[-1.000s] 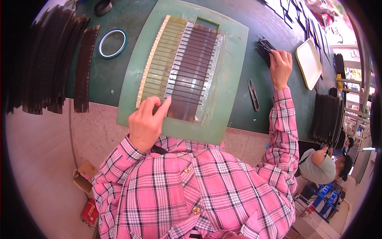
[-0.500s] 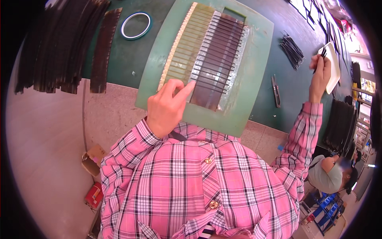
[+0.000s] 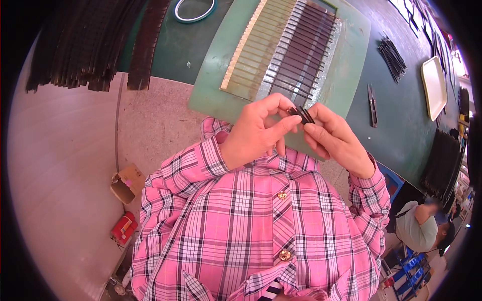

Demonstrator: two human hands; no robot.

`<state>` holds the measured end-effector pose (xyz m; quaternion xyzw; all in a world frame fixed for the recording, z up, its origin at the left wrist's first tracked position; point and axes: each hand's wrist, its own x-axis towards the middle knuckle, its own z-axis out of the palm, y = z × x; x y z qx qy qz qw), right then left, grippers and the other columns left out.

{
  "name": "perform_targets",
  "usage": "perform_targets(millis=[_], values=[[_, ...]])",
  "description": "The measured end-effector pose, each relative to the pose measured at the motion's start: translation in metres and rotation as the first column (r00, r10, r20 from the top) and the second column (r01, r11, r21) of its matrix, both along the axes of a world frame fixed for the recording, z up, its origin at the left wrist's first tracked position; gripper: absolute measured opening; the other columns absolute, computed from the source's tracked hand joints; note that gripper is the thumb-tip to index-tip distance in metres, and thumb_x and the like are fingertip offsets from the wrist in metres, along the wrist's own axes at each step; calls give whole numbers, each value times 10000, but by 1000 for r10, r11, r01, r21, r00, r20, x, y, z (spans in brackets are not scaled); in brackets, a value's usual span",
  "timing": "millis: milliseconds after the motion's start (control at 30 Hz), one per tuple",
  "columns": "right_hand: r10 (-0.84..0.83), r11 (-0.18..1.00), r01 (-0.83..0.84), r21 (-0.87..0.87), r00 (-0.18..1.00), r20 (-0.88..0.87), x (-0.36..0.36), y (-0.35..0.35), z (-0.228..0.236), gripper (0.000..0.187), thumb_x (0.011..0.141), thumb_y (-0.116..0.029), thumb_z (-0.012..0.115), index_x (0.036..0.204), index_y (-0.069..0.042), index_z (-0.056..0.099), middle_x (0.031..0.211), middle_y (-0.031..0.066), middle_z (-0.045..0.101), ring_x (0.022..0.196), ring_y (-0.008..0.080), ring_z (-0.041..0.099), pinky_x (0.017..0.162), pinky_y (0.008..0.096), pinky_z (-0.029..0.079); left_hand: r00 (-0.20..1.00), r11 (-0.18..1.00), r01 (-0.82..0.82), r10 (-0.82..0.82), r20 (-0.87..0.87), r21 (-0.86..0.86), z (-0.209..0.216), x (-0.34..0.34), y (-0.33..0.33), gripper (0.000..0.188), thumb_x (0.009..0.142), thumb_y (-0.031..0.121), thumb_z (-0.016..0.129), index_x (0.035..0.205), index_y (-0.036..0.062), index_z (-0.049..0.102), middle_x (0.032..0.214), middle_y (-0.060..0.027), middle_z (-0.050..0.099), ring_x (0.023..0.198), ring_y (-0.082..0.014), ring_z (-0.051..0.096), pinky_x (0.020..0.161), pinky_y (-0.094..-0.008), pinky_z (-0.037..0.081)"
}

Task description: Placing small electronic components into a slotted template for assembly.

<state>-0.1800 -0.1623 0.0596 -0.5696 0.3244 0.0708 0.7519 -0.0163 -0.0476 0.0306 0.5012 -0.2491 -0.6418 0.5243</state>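
Several short, thin black strips (image 3: 303,115) are pinched between my two hands over the near edge of a green board (image 3: 208,90). My left hand (image 3: 256,131) is closed on their left side, thumb and fingertips together. From the other side my right hand (image 3: 341,143) grips them with thumb and forefinger. Just beyond my fingers, a dark panel (image 3: 307,42) lies on the board, crossed by rows of thin black strips. Along its left side runs a yellowish panel (image 3: 256,47) with similar cross lines and a pale notched edge. My hands hide the dark panel's near end.
Right of the board lie a loose pile of black strips (image 3: 391,57), small snips (image 3: 372,106) and a cream tray (image 3: 433,88). Stacked dark strips (image 3: 80,45) and a tape roll (image 3: 195,10) are at the left. Another person (image 3: 419,226) sits at far right.
My right hand has come from the cream tray to the middle, bringing black strips. My left hand has lifted off the panels' near end and met it. The view has shifted slightly.
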Motion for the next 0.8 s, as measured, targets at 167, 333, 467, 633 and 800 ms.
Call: perform_targets(millis=[167,333,467,633,800], values=[[-17,996,11,88,997,70,2,6,-3,98,953,-104,528,970,-8,520,681,0,559,529,34,511,437,184,381,998,997,53,-52,-19,54,-3,2,5,137,907,115,608,961,5,548,770,-53,626,503,-83,591,388,-197,406],[6,990,-6,140,1000,0,3,0,-1,104,930,-96,575,920,6,555,664,31,606,477,51,515,413,189,388,997,995,70,-68,-35,75,-3,3,9,141,907,115,609,962,-1,550,757,-56,627,505,-84,596,390,-186,408],[-41,996,44,82,998,-42,-4,1,-8,110,929,-91,565,895,13,572,645,34,612,439,45,488,394,189,363,999,993,-26,31,-43,115,-7,7,15,143,909,122,610,956,1,550,749,-63,622,500,-86,595,389,-175,407],[-8,1000,10,18,994,-108,8,-7,-5,129,915,-103,558,857,9,583,611,24,599,432,44,481,395,196,358,987,988,-111,98,131,102,-10,18,20,143,909,134,614,953,12,555,768,-62,624,513,-83,595,418,-184,424],[34,983,-51,-175,994,-102,31,-22,-12,145,886,-112,563,820,14,591,583,19,590,426,57,484,404,220,369,825,981,-194,167,540,-6,-17,29,9,113,879,108,636,930,17,595,801,-60,630,532,-95,603,450,-236,443]])
